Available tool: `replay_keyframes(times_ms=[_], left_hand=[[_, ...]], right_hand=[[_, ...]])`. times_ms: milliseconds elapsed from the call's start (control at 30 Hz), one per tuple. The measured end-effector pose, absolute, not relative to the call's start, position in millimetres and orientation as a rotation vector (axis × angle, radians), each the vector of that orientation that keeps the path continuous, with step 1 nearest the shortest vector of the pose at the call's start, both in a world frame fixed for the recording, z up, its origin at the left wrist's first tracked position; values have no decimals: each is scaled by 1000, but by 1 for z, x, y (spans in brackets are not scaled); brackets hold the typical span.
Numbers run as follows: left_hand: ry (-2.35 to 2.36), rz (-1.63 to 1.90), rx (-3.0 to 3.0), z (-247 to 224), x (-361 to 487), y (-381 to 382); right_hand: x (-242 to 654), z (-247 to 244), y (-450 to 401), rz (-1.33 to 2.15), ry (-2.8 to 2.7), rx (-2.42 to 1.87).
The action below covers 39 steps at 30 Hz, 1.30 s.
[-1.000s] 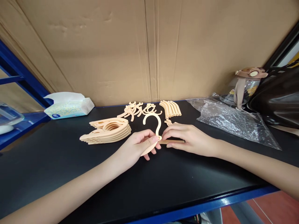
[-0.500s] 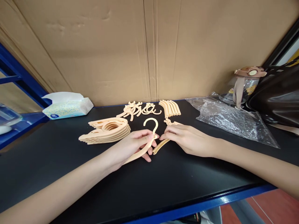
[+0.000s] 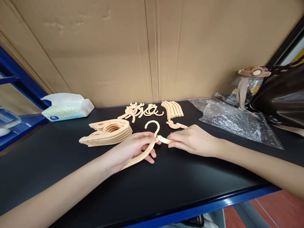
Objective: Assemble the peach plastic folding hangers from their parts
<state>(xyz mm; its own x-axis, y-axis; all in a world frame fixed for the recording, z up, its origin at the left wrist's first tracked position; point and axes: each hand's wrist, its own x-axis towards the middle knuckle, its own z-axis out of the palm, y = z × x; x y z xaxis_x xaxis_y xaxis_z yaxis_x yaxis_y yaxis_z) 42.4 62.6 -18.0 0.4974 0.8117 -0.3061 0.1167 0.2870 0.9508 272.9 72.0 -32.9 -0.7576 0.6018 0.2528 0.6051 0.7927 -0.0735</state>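
Note:
My left hand [image 3: 140, 145] is closed around a cream plastic hanger piece [image 3: 142, 157], an arm with a curved hook [image 3: 157, 126] rising above my thumb. In my right hand [image 3: 190, 139] a second cream hanger arm [image 3: 163, 139] is pinched, its rounded end meeting the joint at the hook's base. Whether the two parts are locked together I cannot tell. Left of my hands lies a stack of folded cream hangers [image 3: 111, 131]. Behind my hands are a heap of loose hooks [image 3: 135, 110], a row of hanger arms [image 3: 173, 109] and more small pieces [image 3: 175, 125].
A tissue pack [image 3: 68, 109] lies at the back left of the black table [image 3: 152, 196]. Toward the right are a crinkled clear plastic bag [image 3: 237, 120], a strapped bottle [image 3: 253, 82] and a dark bag [image 3: 282, 98]. A cardboard wall [image 3: 118, 50] stands behind.
My right hand has raised and turned its hanger arm, bringing the end up against the hook joint. My left hand keeps its hold almost in place.

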Motion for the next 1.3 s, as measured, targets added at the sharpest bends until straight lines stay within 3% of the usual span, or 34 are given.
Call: replay_keyframes(times_ms=[1300], left_hand=[[983,468,1249,-14,43,62]], right_hand=[[272,-41,69,-269,-2707,-841]])
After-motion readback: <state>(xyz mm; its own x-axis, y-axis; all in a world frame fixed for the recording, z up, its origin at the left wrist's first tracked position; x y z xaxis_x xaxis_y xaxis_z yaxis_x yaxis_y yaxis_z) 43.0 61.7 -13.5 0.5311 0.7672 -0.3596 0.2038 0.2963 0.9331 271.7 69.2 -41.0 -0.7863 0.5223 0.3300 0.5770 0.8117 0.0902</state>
